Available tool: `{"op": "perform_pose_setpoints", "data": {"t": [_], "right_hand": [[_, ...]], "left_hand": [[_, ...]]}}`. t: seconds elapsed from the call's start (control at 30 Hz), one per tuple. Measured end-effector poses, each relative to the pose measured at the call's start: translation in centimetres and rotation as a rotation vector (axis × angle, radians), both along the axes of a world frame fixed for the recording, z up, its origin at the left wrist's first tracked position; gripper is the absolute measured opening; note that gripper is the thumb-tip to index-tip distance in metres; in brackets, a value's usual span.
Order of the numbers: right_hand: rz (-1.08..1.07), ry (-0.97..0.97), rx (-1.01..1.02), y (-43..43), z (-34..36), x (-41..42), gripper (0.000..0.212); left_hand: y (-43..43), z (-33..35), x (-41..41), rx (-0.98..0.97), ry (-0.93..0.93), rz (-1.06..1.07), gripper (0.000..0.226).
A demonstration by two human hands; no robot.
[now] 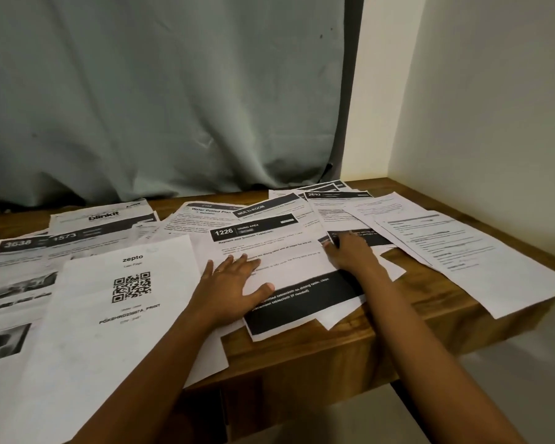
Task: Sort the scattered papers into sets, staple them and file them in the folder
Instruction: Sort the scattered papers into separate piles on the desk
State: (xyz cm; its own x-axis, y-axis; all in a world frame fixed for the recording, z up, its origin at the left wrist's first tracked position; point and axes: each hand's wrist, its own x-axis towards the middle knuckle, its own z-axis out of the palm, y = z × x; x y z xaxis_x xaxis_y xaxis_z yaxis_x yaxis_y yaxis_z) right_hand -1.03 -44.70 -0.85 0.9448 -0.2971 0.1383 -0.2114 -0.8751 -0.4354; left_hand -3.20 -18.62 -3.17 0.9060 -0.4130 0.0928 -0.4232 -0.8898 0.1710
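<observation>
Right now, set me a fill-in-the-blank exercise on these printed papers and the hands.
The left hand lies flat on the white printed sheet numbered ____. The white sheet with the black QR code is headed ____. The papers lie on a brown ____ table.
Missing words: 1226; zepto; wooden.

Right hand (350,254) motion-blurred; zepto sheet (87,347) cut off.

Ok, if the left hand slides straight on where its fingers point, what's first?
The left hand lies flat on the 1226 sheet; going on, it probably crosses its header, then reaches the MULTI-ROOM sheet.
</observation>
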Motion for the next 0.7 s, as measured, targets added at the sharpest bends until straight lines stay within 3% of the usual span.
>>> {"op": "perform_pose_setpoints", "data": {"t": [0.13, 0.27, 0.37, 0.43, 0.5, 0.57, 0.7], "right_hand": [[0.039, -0.086, -0.075, 0.0, -0.1, -0.2, 0.035], [0.132, -0.108, -0.014, 0.2, 0.0, -0.7, 0.039], [0.17, -0.122, 0.15, 0.1, 0.3, -1.0, 0.041], [0.092, -0.215, 0.225, -0.4, 0.8, -1.3, 0.044], [-0.077, -0.29, 0.051, -2.0, 1.3, -1.2, 0.051], [-0.236, -0.168, -0.157, -4.2, 1.6, -1.3, 0.059], [-0.357, 0.149, -0.113, -7.9, 1.0, -1.9, 0.071]], "left_hand": [[0.1, -0.4, 0.3, -0.009, -0.007, -0.011, 0.123], [0.0, -0.6, 0.8, 0.017, -0.016, 0.0, 0.124], [0.1, -0.7, 0.9, 0.017, -0.018, -0.002, 0.123], [0.1, -0.7, 0.9, 0.012, -0.02, -0.009, 0.123], [0.1, -0.6, 0.8, 0.015, -0.019, -0.009, 0.124], [0.2, -0.6, 0.9, 0.015, -0.023, -0.008, 0.124], [0.3, -0.7, 0.8, 0.014, -0.027, -0.009, 0.122]]}}
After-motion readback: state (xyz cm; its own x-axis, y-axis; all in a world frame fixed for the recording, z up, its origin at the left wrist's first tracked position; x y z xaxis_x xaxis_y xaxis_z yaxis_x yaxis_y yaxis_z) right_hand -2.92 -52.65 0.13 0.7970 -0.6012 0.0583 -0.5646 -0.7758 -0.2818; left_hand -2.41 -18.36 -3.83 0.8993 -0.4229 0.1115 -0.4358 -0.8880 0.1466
